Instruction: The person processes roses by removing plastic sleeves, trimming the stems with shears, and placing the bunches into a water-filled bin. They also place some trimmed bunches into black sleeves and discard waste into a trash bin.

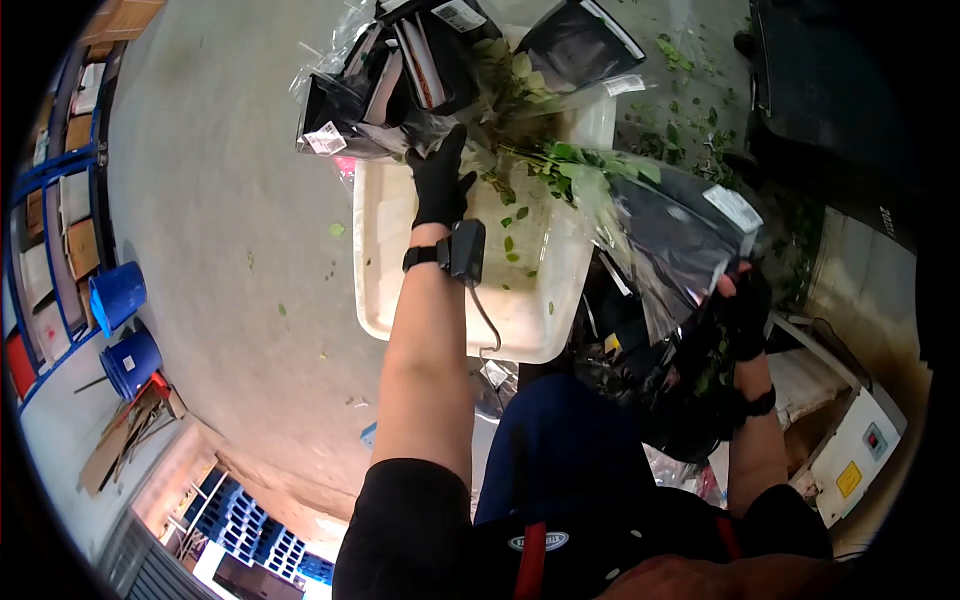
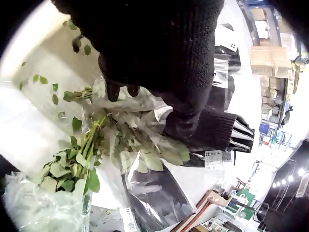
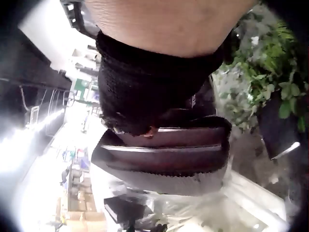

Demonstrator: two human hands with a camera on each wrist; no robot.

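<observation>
Reaching forward over a white plastic tub, the gloved left hand closes its fingers on the leafy stems of wrapped bunches that lie across the tub's far end; in the left wrist view the fingertips pinch into crinkled clear film just above the green stems. Several black-and-clear flower sleeves fan out beyond the tub's far rim, each carrying a small white sticker whose print is too small to read. To the right of the tub, the right hand, also in a black glove, grips another black sleeve of greenery, its fingers curled round the wrapping; this sleeve too bears a white label that cannot be read. The right wrist view shows that hand wrapped over stacked dark folds of sleeve. Loose green leaves lie scattered inside the tub and on the grey floor to its left. Further left of the tub stand two blue buckets beside blue shelving with cardboard boxes. On the right of the tub, a white machine shows a yellow sticker, illegible. A wrist-worn device sits on the left forearm, nearer than the tub.
</observation>
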